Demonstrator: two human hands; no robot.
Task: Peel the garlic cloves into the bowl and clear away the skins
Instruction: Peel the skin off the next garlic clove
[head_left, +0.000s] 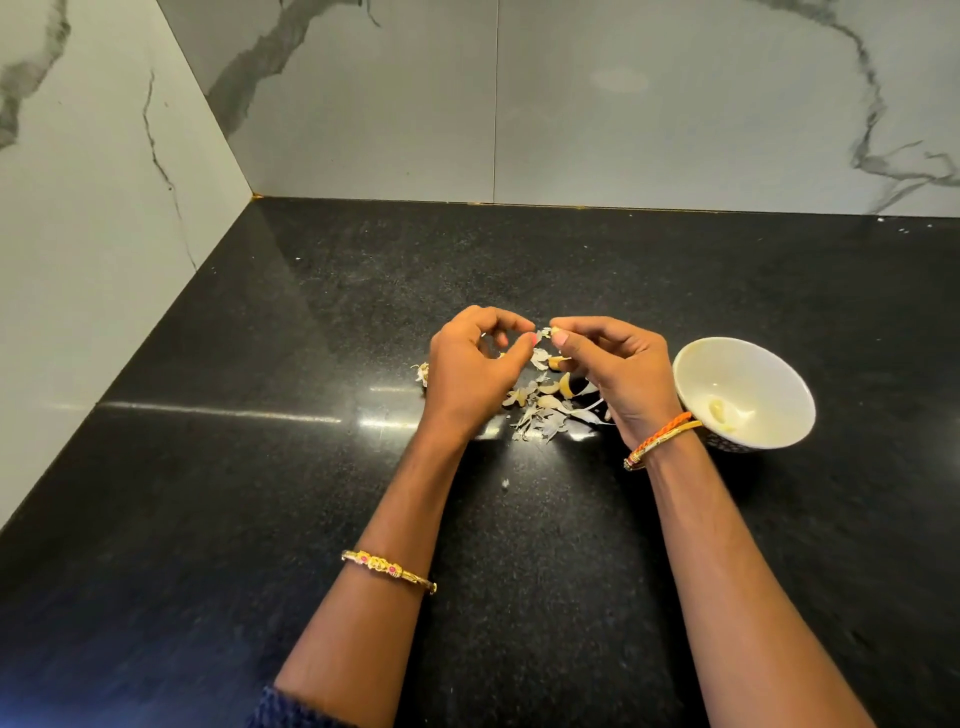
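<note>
My right hand (618, 374) pinches a small garlic clove (555, 330) between thumb and fingertips, above the black counter. My left hand (475, 366) has curled fingers that pinch a strip of papery skin (544, 333) hanging off that clove. Below the hands lies a pile of pale garlic skins (545, 415) mixed with a few unpeeled cloves (558, 362). A white bowl (779, 384) stands right of my right wrist, with peeled cloves (722, 413) at its bottom.
Another bit of garlic (422, 373) lies left of my left hand. One small skin flake (505, 483) lies nearer to me. The black stone counter (260, 467) ends at marble walls behind and on the left.
</note>
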